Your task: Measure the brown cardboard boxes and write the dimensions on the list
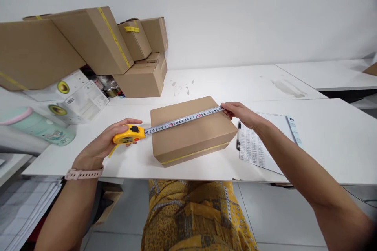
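Observation:
A brown cardboard box (188, 137) with a yellow strip along its near side lies on the white table. Across its top runs the pulled-out blade of a yellow tape measure (129, 134). My left hand (113, 135) is wrapped round the case, just off the box's left end. At the other end, my right hand (237, 111) pinches the tip of the blade by the box's far right edge. The fingers of that hand partly cover the blade's end.
A clipboard with printed sheets (256, 145) lies under my right forearm. Stacked cardboard boxes (91, 39) fill the back left, above white cartons with avocado pictures (79, 96). A mint-green tumbler (44, 127) is at the left. The table's front edge (191, 178) is close to my lap.

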{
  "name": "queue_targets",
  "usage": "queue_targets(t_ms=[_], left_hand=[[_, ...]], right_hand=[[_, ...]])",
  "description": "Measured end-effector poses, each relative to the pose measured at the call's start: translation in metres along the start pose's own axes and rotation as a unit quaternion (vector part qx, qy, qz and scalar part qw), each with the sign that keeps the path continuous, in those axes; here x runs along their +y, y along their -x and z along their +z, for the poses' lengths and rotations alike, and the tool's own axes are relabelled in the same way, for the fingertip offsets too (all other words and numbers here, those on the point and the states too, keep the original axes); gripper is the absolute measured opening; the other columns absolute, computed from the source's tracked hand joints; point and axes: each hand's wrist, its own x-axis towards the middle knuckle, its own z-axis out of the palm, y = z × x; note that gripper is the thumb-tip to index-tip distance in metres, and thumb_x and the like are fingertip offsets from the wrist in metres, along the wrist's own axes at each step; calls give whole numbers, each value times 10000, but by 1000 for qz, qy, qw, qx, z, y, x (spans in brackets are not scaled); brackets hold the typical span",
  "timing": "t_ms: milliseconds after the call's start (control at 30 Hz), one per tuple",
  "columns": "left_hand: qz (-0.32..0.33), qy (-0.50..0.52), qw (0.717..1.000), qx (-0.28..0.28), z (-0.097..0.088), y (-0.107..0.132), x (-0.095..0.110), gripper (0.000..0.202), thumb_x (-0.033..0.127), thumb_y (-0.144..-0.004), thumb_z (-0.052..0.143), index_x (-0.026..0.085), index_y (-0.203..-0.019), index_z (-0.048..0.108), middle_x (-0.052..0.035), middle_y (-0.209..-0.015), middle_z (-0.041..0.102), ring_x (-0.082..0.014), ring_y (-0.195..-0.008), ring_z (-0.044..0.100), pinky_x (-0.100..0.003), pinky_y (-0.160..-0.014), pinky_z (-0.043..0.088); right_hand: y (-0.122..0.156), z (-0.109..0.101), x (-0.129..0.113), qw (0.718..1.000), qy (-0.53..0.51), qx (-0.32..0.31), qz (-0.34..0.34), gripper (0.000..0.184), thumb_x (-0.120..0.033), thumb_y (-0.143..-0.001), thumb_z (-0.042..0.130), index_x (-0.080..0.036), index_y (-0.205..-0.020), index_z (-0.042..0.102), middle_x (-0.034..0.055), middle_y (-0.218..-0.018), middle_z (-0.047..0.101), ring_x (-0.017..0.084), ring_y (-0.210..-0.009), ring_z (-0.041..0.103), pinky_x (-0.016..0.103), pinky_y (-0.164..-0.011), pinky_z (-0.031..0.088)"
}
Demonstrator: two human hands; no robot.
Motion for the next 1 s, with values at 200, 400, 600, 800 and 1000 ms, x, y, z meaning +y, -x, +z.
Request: queue_targets(t_ms=[200, 400, 600, 800, 1000], left_hand=[[16, -19, 1000, -16, -5, -11, 4, 467, 433, -864, 631, 158, -1241, 658, -119, -995, 729, -217, -770, 678, -268, -648, 546], [16, -43, 997, -66, 0, -9, 10, 498, 436, -867, 614, 167, -1286, 626, -119, -1025, 733, -221, -806, 685, -259, -669, 549], [-3, -42, 995, -91, 0, -4, 13, 548, 419, -835, 632, 184, -1328, 595, -122, -1064, 746, -230, -839, 710, -260, -670, 558], [-23, -1, 994, -108, -6, -11, 8, 576, 434, -832, 648, 166, -1338, 588, -137, -1057, 750, -214, -799, 709, -259, -648, 563], [-24, 2, 994, -106, -5, -10, 9, 544, 430, -848, 636, 176, -1327, 596, -128, -1067, 750, -213, -824, 708, -258, -675, 571]], right_hand=[[2, 6, -6, 997, 73, 26, -3, 479, -618, -911, 519, -211, -665, 459, -1, -703, 428, 153, -683, 381, 318, -647, 311], [6, 14, -6, 997, 75, 10, 17, 539, -737, -855, 525, -211, -742, 555, 32, -766, 556, 177, -719, 486, 316, -634, 379], [0, 24, 1, 996, -8, -24, 90, 640, -771, -833, 532, -212, -1110, 677, 97, -1114, 712, 277, -979, 649, 332, -754, 492], [-4, 27, 2, 992, -10, -19, 127, 665, -765, -846, 508, -200, -1144, 690, 110, -1044, 752, 287, -869, 685, 354, -710, 502], [-4, 27, 2, 992, -10, -17, 127, 636, -773, -833, 518, -204, -1049, 699, 104, -978, 751, 280, -810, 677, 359, -675, 492]])
